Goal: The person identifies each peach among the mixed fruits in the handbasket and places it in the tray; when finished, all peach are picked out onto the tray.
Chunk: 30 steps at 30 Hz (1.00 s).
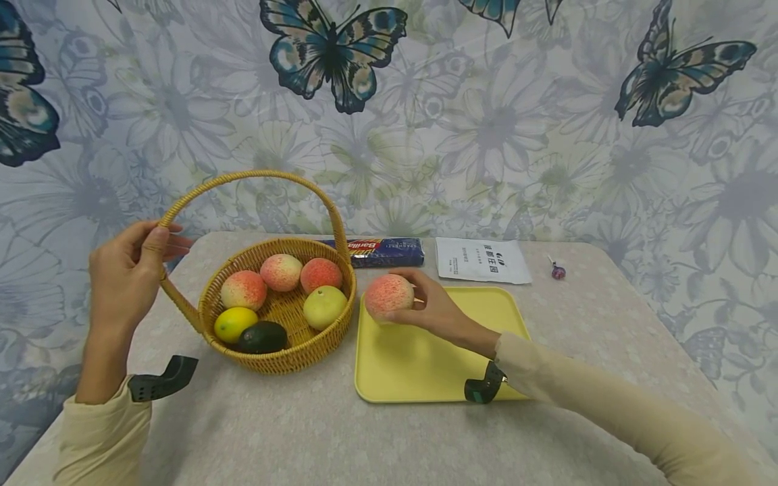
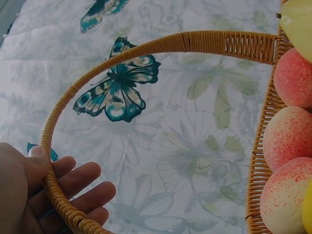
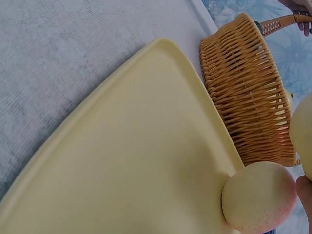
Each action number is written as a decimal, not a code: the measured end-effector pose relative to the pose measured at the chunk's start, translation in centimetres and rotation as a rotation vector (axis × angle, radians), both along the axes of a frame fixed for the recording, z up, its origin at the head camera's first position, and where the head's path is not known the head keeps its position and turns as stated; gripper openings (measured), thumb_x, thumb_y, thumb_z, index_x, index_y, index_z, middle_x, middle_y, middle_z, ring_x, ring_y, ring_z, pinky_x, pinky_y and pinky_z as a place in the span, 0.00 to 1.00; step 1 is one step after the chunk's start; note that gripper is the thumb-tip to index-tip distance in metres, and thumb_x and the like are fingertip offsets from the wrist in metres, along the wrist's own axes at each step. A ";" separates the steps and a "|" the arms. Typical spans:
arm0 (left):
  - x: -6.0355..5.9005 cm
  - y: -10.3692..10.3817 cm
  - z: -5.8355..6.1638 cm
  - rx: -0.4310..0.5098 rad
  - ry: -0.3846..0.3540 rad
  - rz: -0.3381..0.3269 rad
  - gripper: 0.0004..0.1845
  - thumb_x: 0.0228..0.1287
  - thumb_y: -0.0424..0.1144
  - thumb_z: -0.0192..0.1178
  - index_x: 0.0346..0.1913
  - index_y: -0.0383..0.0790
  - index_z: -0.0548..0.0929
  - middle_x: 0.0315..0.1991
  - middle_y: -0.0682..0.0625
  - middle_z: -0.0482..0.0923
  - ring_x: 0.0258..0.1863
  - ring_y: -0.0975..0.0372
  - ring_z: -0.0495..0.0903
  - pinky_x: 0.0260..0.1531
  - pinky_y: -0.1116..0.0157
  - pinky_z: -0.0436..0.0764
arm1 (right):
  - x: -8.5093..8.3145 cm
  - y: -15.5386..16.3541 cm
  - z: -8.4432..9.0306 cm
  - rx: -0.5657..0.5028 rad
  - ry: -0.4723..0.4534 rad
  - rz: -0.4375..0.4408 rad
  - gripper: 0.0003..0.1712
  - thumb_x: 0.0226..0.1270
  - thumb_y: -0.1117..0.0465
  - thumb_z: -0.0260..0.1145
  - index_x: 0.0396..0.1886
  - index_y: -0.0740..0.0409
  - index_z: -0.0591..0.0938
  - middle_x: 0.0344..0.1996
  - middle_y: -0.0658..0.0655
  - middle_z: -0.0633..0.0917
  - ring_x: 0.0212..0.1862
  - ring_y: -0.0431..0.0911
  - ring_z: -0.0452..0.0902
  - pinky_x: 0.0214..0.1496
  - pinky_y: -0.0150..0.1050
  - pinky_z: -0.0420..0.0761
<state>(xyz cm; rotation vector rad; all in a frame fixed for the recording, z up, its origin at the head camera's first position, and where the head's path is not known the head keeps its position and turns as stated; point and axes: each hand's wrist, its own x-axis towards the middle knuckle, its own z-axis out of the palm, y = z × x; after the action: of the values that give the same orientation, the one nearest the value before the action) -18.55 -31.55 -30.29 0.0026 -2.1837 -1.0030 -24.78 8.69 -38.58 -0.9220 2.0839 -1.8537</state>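
My left hand (image 1: 130,270) holds the wicker basket's arched handle (image 1: 261,174), thumb on one side and fingers behind. Inside the basket (image 1: 279,368) lie several fruits: peaches (image 1: 243,290), a yellow lemon (image 1: 236,325), a dark avocado (image 1: 263,337) and a round yellow-green fruit (image 1: 325,306). My right hand (image 1: 437,307) grips a peach (image 1: 387,297) over the back left corner of the yellow tray (image 1: 425,358). In the right wrist view, a peach (image 3: 258,197) shows at the tray's edge, and beside it a pale round fruit (image 3: 303,136) touches my thumb, partly cut off.
A blue Barilla pasta box (image 1: 389,252) lies behind the basket and tray. To its right are a white printed packet (image 1: 483,260) and a small wrapped lollipop (image 1: 558,271). A butterfly-patterned cloth (image 1: 389,135) hangs behind the table.
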 end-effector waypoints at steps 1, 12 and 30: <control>0.0 0.0 0.0 0.001 -0.002 0.001 0.18 0.74 0.43 0.48 0.52 0.34 0.81 0.30 0.75 0.75 0.32 0.85 0.77 0.34 0.86 0.73 | 0.0 0.1 0.0 0.000 0.001 -0.003 0.38 0.56 0.67 0.71 0.66 0.57 0.67 0.61 0.56 0.71 0.57 0.51 0.74 0.55 0.44 0.79; -0.1 0.0 -0.1 0.003 -0.004 0.005 0.18 0.74 0.43 0.49 0.52 0.34 0.81 0.30 0.74 0.75 0.31 0.84 0.77 0.35 0.86 0.73 | -0.1 1.5 -0.6 0.022 0.004 -0.053 0.38 0.57 0.68 0.70 0.67 0.58 0.65 0.62 0.57 0.70 0.58 0.51 0.74 0.55 0.43 0.79; -0.1 -0.2 -0.2 0.013 0.016 -0.008 0.17 0.74 0.41 0.49 0.51 0.33 0.81 0.30 0.74 0.76 0.31 0.84 0.78 0.34 0.86 0.73 | -1.1 3.7 -1.1 0.054 0.014 -0.135 0.38 0.59 0.65 0.70 0.68 0.56 0.65 0.61 0.57 0.70 0.59 0.52 0.73 0.53 0.40 0.79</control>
<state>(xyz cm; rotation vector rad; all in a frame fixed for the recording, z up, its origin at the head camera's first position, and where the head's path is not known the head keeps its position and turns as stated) -18.69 -31.78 -30.51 -0.0074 -2.1644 -1.0182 -25.91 12.41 -39.69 -0.8024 2.2442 -1.8489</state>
